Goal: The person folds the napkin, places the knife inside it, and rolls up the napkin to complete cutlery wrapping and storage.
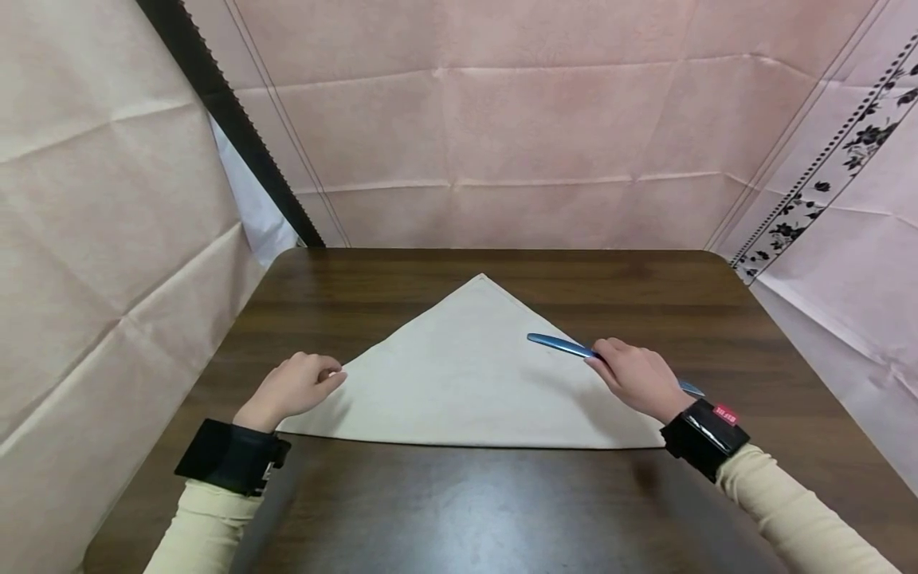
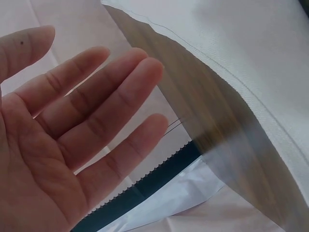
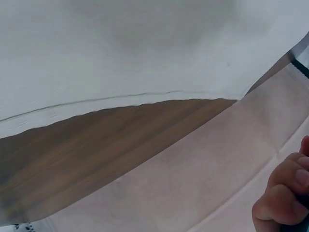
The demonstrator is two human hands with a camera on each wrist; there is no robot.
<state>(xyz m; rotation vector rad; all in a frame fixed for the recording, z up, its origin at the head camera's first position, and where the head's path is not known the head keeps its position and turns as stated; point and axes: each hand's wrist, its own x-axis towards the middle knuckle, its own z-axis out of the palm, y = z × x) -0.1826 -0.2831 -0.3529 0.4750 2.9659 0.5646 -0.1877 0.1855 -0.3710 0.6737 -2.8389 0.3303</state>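
A white cloth lies folded in a triangle on the brown wooden table, its peak pointing to the far side. My right hand is over the cloth's right slope, its fingers curled round a slim, shiny blue utensil with a rounded end. The middle of that utensil is hidden in the hand, and its other end shows by the wrist. In the right wrist view only the curled fingers appear, at the lower right. My left hand hovers by the cloth's left edge, relaxed and holding nothing; its palm shows in the left wrist view.
The dark wooden table has rounded far corners. Pale pink creased sheets hang behind it and at both sides. A black scalloped strip runs down at the left, and a floral band at the right.
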